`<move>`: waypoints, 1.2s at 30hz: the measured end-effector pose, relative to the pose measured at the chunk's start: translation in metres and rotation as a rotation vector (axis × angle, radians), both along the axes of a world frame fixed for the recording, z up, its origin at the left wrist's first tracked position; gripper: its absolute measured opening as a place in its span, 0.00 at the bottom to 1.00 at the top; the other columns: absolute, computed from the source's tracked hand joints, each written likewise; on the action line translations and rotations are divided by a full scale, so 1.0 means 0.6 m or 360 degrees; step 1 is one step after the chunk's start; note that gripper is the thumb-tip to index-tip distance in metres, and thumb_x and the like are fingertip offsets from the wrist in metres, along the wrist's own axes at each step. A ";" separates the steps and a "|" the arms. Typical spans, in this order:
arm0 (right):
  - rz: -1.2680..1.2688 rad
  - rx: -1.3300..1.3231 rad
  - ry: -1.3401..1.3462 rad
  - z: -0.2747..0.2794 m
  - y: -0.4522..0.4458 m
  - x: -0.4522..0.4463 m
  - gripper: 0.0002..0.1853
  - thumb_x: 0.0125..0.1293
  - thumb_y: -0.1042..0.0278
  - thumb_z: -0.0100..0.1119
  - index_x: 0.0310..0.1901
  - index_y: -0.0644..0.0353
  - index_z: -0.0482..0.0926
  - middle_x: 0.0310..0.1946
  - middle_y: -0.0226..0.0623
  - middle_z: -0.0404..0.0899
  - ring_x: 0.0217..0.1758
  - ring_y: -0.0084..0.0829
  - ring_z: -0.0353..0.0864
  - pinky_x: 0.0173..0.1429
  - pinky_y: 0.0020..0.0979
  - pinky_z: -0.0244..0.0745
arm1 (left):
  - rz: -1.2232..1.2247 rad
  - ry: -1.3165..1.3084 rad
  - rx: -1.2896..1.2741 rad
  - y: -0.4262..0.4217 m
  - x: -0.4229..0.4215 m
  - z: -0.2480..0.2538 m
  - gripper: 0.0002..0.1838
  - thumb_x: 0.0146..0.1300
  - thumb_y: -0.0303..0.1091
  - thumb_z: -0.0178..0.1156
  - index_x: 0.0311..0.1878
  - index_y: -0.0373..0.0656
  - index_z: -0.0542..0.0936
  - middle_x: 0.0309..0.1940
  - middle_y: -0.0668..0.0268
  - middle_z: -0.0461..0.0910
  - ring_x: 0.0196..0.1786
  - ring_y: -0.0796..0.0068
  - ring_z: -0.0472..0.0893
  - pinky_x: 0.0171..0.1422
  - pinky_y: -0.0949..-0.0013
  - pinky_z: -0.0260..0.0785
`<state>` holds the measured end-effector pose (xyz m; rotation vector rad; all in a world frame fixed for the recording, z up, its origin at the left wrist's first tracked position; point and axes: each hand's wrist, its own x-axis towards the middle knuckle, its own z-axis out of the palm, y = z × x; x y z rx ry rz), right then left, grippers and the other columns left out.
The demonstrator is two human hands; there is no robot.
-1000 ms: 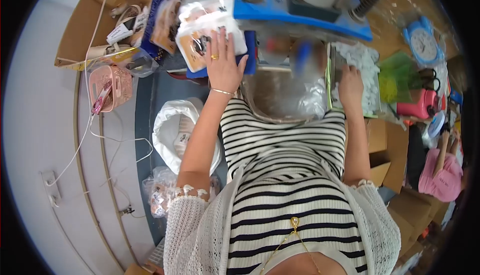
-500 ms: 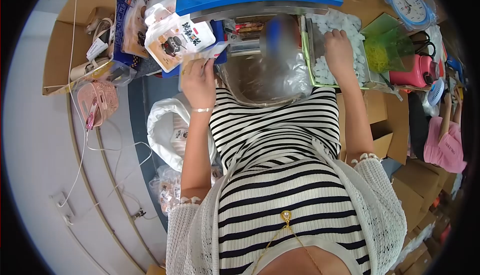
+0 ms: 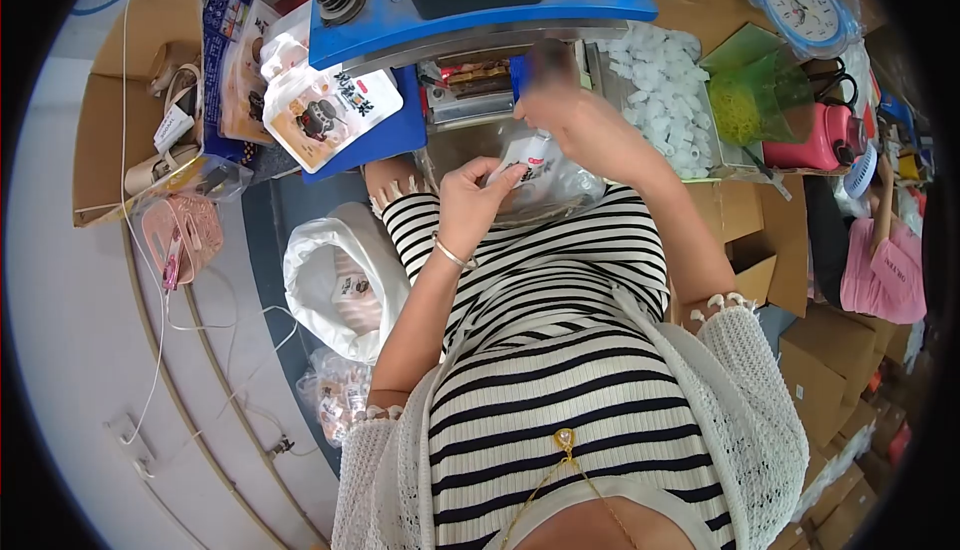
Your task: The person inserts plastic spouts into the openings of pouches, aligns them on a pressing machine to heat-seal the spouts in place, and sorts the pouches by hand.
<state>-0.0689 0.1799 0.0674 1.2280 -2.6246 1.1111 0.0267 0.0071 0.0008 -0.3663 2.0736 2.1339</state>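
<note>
My left hand point(image 3: 472, 193) pinches the edge of a printed plastic pouch point(image 3: 522, 158) above my lap, in front of the blue press point(image 3: 480, 25). At the pouch's upper end, my right hand point(image 3: 590, 135) is closed with its fingertips together. What it grips is hidden by the fingers and a blurred patch. To the right stands a bin of small white plastic pieces point(image 3: 660, 100). On the left, a stack of similar printed pouches point(image 3: 335, 115) lies on a blue tray point(image 3: 408, 115).
A white sack point(image 3: 310, 285) with pouches inside stands at lower left, near a pink basket point(image 3: 185, 230). A green box point(image 3: 757, 90), a pink bottle point(image 3: 820, 140) and a blue clock point(image 3: 800, 5) are at right. Another person's pink shirt point(image 3: 885, 275) shows at far right.
My left hand has brought the pouch rightward from the stack to the middle. My right hand has left the bin of white pieces and moved left to the pouch's upper end.
</note>
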 end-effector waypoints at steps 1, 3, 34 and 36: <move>0.0056 0.0124 -0.0003 -0.007 -0.004 -0.004 0.06 0.65 0.78 0.55 0.42 0.65 0.76 0.35 0.34 0.78 0.40 0.26 0.77 0.46 0.25 0.69 | -0.0008 0.0016 0.0024 0.001 -0.001 -0.002 0.12 0.60 0.33 0.67 0.37 0.31 0.83 0.25 0.72 0.80 0.27 0.89 0.71 0.31 0.81 0.65; -0.0042 -0.0054 -0.0182 -0.022 -0.016 0.000 0.06 0.65 0.76 0.56 0.42 0.65 0.76 0.35 0.36 0.78 0.39 0.29 0.77 0.46 0.28 0.70 | 0.0002 0.0041 0.0045 0.001 -0.002 -0.005 0.12 0.61 0.34 0.67 0.37 0.31 0.83 0.25 0.71 0.81 0.27 0.89 0.71 0.31 0.81 0.66; -0.1154 0.0887 0.0435 -0.079 0.075 -0.022 0.10 0.51 0.82 0.54 0.37 0.62 0.77 0.35 0.40 0.77 0.42 0.45 0.76 0.45 0.39 0.76 | 0.0756 0.0775 -0.2535 -0.117 -0.089 0.047 0.26 0.60 0.51 0.62 0.50 0.37 0.79 0.53 0.52 0.78 0.54 0.52 0.77 0.55 0.54 0.68; -0.1161 0.0895 0.0449 -0.060 0.082 -0.024 0.11 0.49 0.83 0.54 0.37 0.64 0.77 0.35 0.42 0.77 0.45 0.45 0.76 0.45 0.39 0.76 | 0.0603 0.0852 -0.2511 -0.125 -0.065 -0.003 0.24 0.59 0.46 0.63 0.54 0.42 0.77 0.58 0.55 0.73 0.58 0.52 0.73 0.60 0.53 0.65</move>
